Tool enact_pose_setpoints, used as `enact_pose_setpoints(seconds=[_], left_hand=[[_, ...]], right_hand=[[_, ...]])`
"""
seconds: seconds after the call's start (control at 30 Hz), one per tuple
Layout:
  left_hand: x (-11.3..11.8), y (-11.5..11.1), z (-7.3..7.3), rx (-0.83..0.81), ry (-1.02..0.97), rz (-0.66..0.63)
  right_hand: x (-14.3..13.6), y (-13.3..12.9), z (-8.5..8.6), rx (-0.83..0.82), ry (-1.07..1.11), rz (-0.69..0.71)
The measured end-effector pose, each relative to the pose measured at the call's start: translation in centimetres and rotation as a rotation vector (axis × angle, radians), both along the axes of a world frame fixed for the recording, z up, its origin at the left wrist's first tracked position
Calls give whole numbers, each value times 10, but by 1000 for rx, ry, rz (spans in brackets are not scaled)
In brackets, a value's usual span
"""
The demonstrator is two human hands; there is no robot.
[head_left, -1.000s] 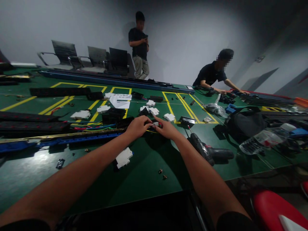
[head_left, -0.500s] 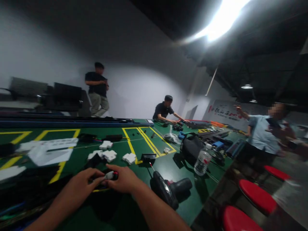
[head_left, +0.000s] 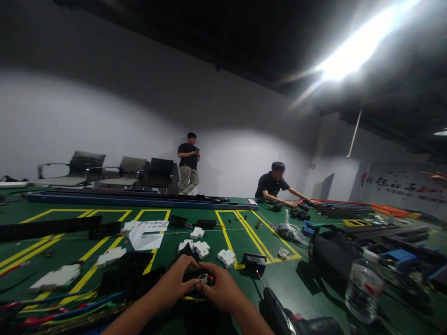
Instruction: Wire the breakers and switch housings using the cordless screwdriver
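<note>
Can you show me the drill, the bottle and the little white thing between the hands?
Drill (head_left: 281, 314): head view, on its dark body.
Bottle (head_left: 362, 289): head view, on its clear side.
White thing (head_left: 203, 278): head view, on the pale part that shows.

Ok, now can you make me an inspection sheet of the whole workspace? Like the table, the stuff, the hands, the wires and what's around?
Surface: green table with yellow lines.
Held item: small part, showing white and red; details too small to tell.
Clutter: white blocks, paper, power drill, clear bottle, black bag-like thing.
Hands: left hand and right hand both close around the small part; exact grip partly hidden.
Cables: coloured wires at the lower left.
Surroundings: chairs near the wall, one person standing, another leaning over the table, bright ceiling light.
</note>
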State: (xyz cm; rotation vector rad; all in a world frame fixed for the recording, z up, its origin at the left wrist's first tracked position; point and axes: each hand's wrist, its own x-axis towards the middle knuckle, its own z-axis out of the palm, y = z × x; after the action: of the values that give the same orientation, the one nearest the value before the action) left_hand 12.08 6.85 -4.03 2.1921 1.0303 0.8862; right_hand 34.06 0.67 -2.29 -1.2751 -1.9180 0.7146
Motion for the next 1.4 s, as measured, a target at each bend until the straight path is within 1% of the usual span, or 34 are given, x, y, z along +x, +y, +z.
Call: enact_pose_setpoints(seconds=[0.07, 0.13, 0.23, 0.33, 0.5, 0.67, 0.77, 0.97, 1.23, 1.4], left_hand=[[0, 4, 1, -77, 12, -74], [0, 8, 4, -128, 73, -117], [-4, 13, 12, -159, 160, -221], [-9, 16, 18, -169, 189, -326], [-14, 18, 20, -171, 182, -369], [-13, 21, 19, -139, 195, -364], [-12, 21, 19, -100, 199, -329], [-9, 18, 14, -66, 183, -255], [-9, 18, 11, -72, 181, -229], [-8, 19, 8, -75, 183, -217]], right_hand=[[-1, -1, 1, 4, 16, 12], [-1, -1, 2, 3, 26, 25], [-1, -2, 3, -11, 36, 38], [0, -2, 3, -33, 52, 38], [1, -1, 4, -42, 78, 91], [2, 0, 3, -45, 125, 140], [4, 1, 2, -48, 121, 148], [7, -3, 5, -19, 45, 125], [5, -7, 11, -9, -5, 75], [5, -7, 10, -31, 13, 79]])
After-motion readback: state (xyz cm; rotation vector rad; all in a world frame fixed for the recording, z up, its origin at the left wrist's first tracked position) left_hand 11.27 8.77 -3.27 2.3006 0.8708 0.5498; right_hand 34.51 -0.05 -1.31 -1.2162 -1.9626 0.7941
